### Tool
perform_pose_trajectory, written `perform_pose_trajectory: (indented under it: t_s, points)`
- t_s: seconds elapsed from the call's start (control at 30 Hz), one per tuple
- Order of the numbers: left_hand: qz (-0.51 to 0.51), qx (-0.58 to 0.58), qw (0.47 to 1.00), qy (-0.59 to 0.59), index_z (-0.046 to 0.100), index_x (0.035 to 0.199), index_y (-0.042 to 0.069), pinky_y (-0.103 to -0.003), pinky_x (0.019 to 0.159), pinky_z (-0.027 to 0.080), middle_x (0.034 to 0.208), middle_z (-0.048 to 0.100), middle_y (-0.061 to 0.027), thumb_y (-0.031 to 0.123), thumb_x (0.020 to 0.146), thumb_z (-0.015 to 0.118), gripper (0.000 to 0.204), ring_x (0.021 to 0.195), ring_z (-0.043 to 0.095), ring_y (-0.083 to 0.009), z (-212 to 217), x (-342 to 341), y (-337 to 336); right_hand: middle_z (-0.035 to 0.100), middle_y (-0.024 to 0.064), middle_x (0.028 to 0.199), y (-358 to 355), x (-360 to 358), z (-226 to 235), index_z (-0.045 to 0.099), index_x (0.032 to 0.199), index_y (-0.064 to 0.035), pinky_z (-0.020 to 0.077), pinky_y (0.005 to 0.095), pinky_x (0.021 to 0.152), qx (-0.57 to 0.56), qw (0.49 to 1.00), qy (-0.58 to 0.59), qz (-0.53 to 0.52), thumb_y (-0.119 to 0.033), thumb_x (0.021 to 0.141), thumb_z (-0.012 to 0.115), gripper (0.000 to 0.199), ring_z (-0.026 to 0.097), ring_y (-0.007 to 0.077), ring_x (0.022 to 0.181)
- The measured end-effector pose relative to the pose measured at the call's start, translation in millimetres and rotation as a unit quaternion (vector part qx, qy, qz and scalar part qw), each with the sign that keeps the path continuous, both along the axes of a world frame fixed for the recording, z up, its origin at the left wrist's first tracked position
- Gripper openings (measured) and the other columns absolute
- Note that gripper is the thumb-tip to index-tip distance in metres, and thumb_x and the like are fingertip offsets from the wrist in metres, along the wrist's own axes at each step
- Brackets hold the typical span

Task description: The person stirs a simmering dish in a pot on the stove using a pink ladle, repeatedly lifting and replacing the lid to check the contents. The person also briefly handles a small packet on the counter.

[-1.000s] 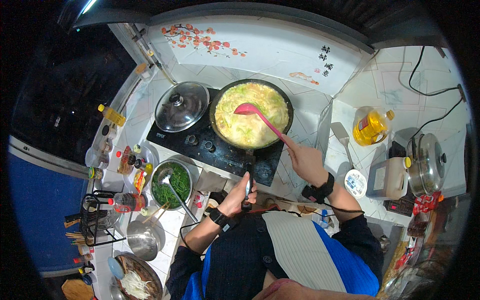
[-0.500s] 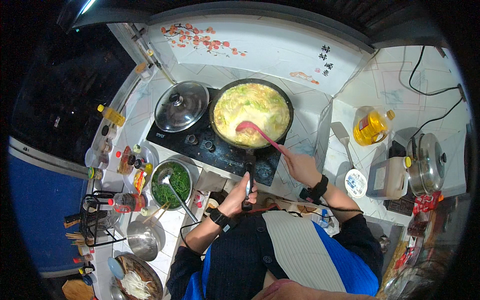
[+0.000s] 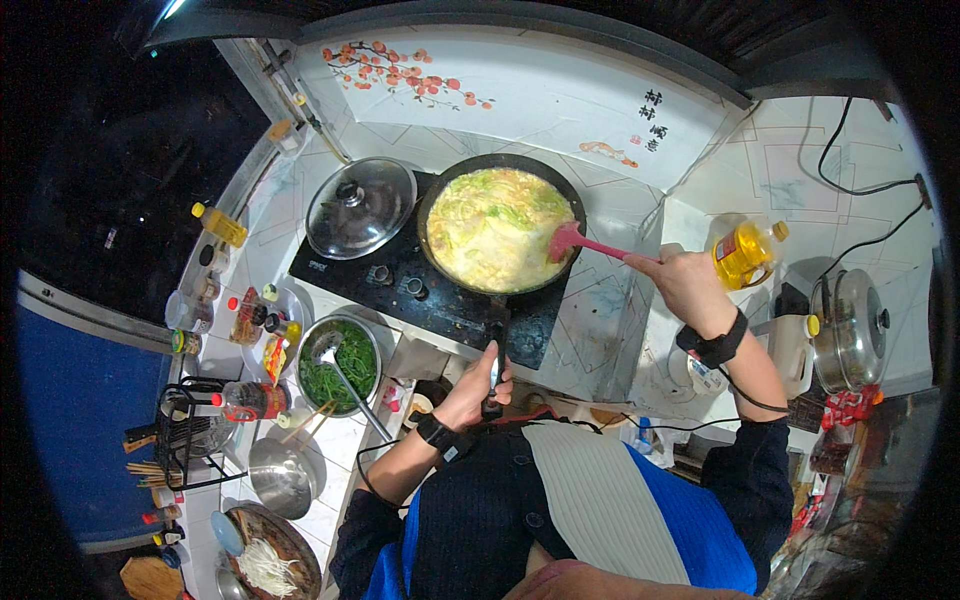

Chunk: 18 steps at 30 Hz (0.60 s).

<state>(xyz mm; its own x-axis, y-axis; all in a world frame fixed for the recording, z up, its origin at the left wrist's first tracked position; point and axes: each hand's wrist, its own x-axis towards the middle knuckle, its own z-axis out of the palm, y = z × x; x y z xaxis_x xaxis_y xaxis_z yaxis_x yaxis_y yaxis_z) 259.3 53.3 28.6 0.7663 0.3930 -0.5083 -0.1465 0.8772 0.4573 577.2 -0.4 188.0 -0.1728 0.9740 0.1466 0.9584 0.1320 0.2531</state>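
A dark frying pan (image 3: 432, 262) full of pale, soupy food (image 3: 490, 225) with green pieces sits on the black cooktop (image 3: 455, 318). My left hand (image 3: 478, 388) is wrapped round the pan's black handle (image 3: 497, 330), which points toward me. In my right hand (image 3: 692, 286) is the shaft of a pink spatula (image 3: 600, 245). Its head dips into the food at the pan's right rim. The glass lid (image 3: 361, 222) lies left of the pan on the cooktop.
At the left stand a steel bowl of greens (image 3: 352, 362) with a slotted ladle (image 3: 348, 380) in it, an empty-looking steel bowl (image 3: 283, 476) and several bottles. White shreds (image 3: 266, 570) lie on a round board. On the right are an oil bottle (image 3: 740, 256) and a lidded pot (image 3: 852, 330).
My right hand has swung right and up, carrying the pink spatula from the pan's lower middle to its right rim. My left hand stays on the handle.
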Motion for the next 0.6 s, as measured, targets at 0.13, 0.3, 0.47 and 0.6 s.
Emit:
perform_pose_trajectory:
  t_s: [0.13, 0.3, 0.47, 0.6]
  points:
    - [0.011, -0.001, 0.999, 0.043, 0.044, 0.088, 0.007, -0.022, 0.043, 0.027, 0.069, 0.041, -0.0015, 0.045, 0.093, 0.042, 0.038, 0.052, 0.035, -0.0094, 0.9, 0.5, -0.8, 0.054, 0.0057, 0.058, 10.3, -8.0, -45.9, 0.052, 0.122, -0.0240, 0.0422, 0.0348, 0.044, -0.028, 1.000, -0.002, -0.010, -0.011, 0.076, 0.053, 0.048, 0.057, 0.0228, 0.053]
    - [0.009, 0.014, 0.999, 0.035, 0.044, 0.089, 0.007, -0.022, 0.043, 0.028, 0.069, 0.041, -0.0017, 0.045, 0.093, 0.042, 0.038, 0.052, 0.035, -0.0094, 3.5, 1.4, -1.0, 0.058, 0.0061, 0.061, 25.9, -15.8, -97.8, 0.048, 0.126, -0.0233, 0.0449, 0.0365, 0.050, -0.060, 0.992, 0.087, -0.065, -0.020, 0.086, 0.049, 0.040, 0.059, 0.0242, 0.058]
    - [0.006, 0.002, 0.999, 0.051, 0.044, 0.089, 0.007, -0.022, 0.044, 0.028, 0.069, 0.041, -0.0017, 0.046, 0.093, 0.041, 0.039, 0.052, 0.035, -0.0096, 4.3, 0.9, -0.3, 0.057, 0.0122, 0.058, 25.4, -19.1, -102.5, 0.040, 0.132, -0.0274, 0.0431, 0.0427, 0.047, -0.031, 0.961, 0.263, -0.086, -0.021, 0.089, 0.046, 0.044, 0.057, 0.0322, 0.053]
    - [0.000, -0.014, 1.000, 0.027, 0.043, 0.089, 0.007, -0.022, 0.044, 0.029, 0.069, 0.041, -0.0013, 0.046, 0.093, 0.041, 0.039, 0.052, 0.035, -0.0096, 2.6, 0.2, 0.5, 0.057, 0.0107, 0.059, 29.7, -24.1, -87.8, 0.039, 0.132, -0.0276, 0.0435, 0.0429, 0.047, 0.029, 0.973, 0.218, -0.076, -0.019, 0.088, 0.046, 0.046, 0.057, 0.0308, 0.053]
